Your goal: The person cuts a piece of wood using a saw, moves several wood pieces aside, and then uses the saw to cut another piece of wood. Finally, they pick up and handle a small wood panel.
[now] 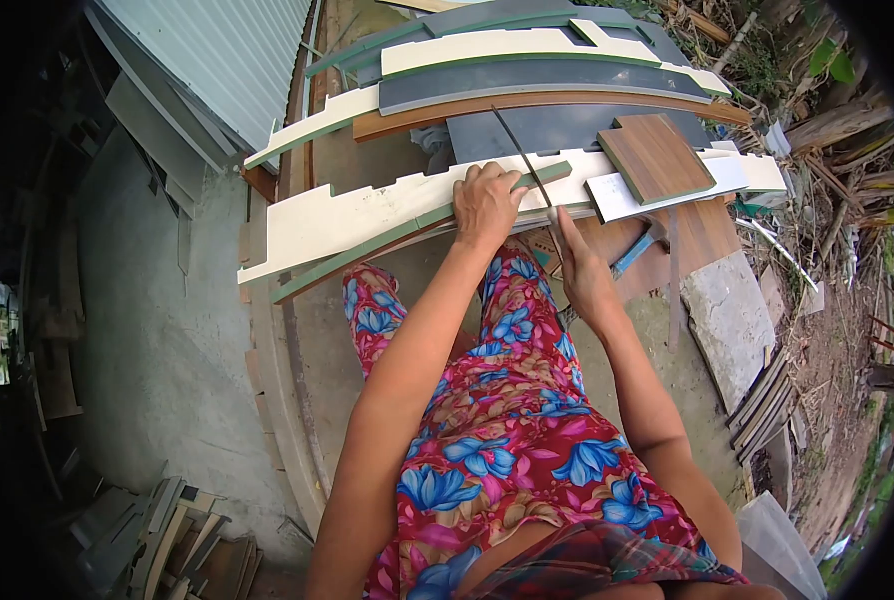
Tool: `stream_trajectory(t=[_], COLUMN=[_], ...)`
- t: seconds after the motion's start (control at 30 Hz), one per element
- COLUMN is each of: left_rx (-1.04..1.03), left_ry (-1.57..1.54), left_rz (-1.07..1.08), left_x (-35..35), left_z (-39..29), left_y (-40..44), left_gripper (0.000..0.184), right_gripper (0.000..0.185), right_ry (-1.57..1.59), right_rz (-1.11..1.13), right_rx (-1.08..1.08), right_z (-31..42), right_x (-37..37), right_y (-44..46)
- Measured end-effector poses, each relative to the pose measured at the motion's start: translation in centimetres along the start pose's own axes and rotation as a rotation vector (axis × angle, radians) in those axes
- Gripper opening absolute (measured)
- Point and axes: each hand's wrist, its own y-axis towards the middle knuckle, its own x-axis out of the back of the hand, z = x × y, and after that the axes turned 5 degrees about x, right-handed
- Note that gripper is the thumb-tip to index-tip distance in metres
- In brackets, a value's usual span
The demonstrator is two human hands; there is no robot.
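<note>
My left hand [487, 208] grips a long narrow green-edged strip of board [372, 246], its fingers bent over the top. Beneath the strip lies a cream notched board [317, 226]. My right hand [585, 268] is closed around the near end of a hand saw [516, 140], whose handle is mostly hidden. The thin dark blade, seen nearly edge-on, crosses the strip just right of my left hand and points away from me. To the right, a brown wood-grain panel [657, 158] rests on a white piece [612, 195].
A hammer [639, 248] with a blue handle lies right of my right hand. More cream boards [507, 45] and dark panels [527, 85] are stacked beyond. A stone slab [727, 310] leans at the right, and offcuts [192, 545] pile up at lower left.
</note>
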Motion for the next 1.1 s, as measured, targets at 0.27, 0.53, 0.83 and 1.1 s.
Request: stream_trajectory(t=[0.27, 0.53, 0.83, 1.1], left_rx=[-0.016, 0.003, -0.023, 0.003], left_ry=[-0.018, 0.004, -0.007, 0.024], left_rz=[0.002, 0.003, -0.004, -0.009], left_x=[0.0, 0.0, -0.1, 0.0], left_z=[0.0, 0.1, 0.2, 0.1], left_y=[0.0, -0.1, 0.0, 0.1], left_gripper=[0.023, 0.021, 0.025, 0.024], right_gripper=[0.056, 0.053, 0.052, 0.051], right_ry=[0.043, -0.048, 0.045, -0.048], right_rz=[-0.135, 0.005, -0.117, 0.008], right_rx=[0.127, 0.064, 0.079, 0.05], right_z=[-3.2, 0.7, -3.3, 1.6], right_x=[0.1, 0.4, 0.4, 0.8], right_y=[-6.5, 3.7, -9.2, 4.5])
